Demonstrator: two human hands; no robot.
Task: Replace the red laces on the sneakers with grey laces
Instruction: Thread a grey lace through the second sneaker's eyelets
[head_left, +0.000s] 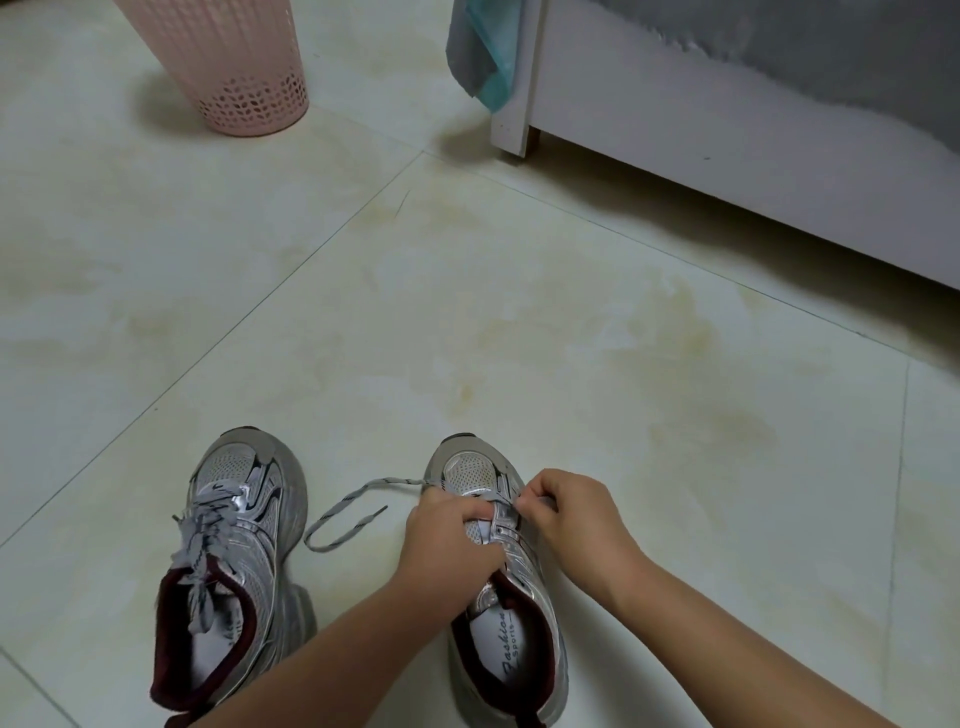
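Over on the far left I see a pink basket (228, 67) standing on the tiled floor (467, 322), well away from the shoes. Nearer me, the left sneaker (236, 566) sits upright with its toe pointing away, and it is already threaded with a grey lace (200, 540) whose ends bunch loosely over the tongue and the dark red collar. Between the two shoes a second grey lace (345, 512) loops out across the tile, its free tip lying just beside the right sneaker (501, 582). My left hand (449, 540) rests over the middle of that shoe, fingers curled down onto the eyelet area; I cannot tell exactly what they grip beneath the knuckles. My right hand (569, 512) sits just to the right of the shoe's upper eyelets, thumb and forefinger pressed together in a pinch on a short bit of lace at the eyelet row. The two hands nearly touch above the tongue. At the upper right stands a white bed frame (701, 150), with a grey-green cloth (485, 52) hanging at its corner.
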